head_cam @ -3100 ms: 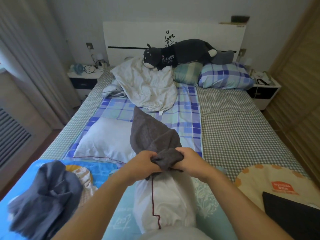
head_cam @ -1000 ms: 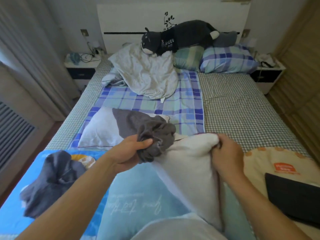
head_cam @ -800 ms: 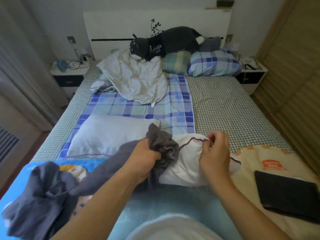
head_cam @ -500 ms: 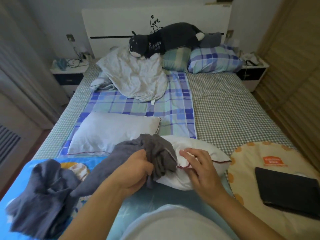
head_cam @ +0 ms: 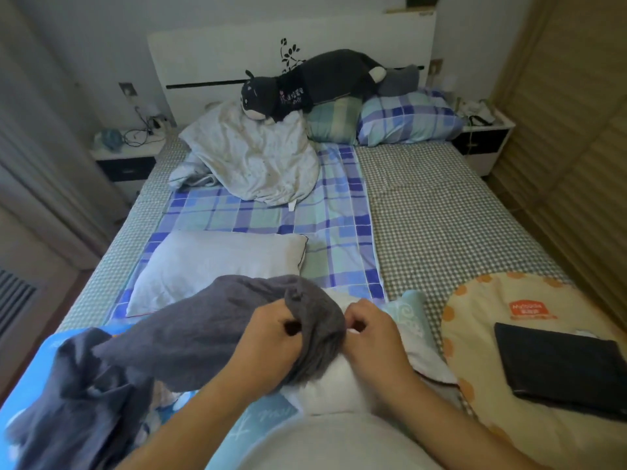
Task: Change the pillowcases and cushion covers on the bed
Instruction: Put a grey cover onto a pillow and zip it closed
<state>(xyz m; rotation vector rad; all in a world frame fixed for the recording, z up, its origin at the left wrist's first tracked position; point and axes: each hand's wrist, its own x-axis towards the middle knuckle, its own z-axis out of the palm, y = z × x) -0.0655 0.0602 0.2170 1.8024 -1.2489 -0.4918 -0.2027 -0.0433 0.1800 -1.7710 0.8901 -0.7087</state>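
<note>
Head view | left hand (head_cam: 271, 337) grips grey pillowcase (head_cam: 203, 330) | right hand (head_cam: 373, 337) pinches its edge over white pillow (head_cam: 332, 385) | location: bed (head_cam: 441, 212) foot edge

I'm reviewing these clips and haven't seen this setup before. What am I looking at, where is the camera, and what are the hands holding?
There is no machine here: a person wears one wide-angle camera on the head, looking forward and down over a bed. The left hand has a grip on a grey pillowcase, bunched over one end of a white pillow lying right in front of the person. The right hand, fingers curled, pinches at the cover's edge. Also on the bed: a second bare pillow, a dark plush toy, a plaid pillow and a crumpled dark cloth.
</note>
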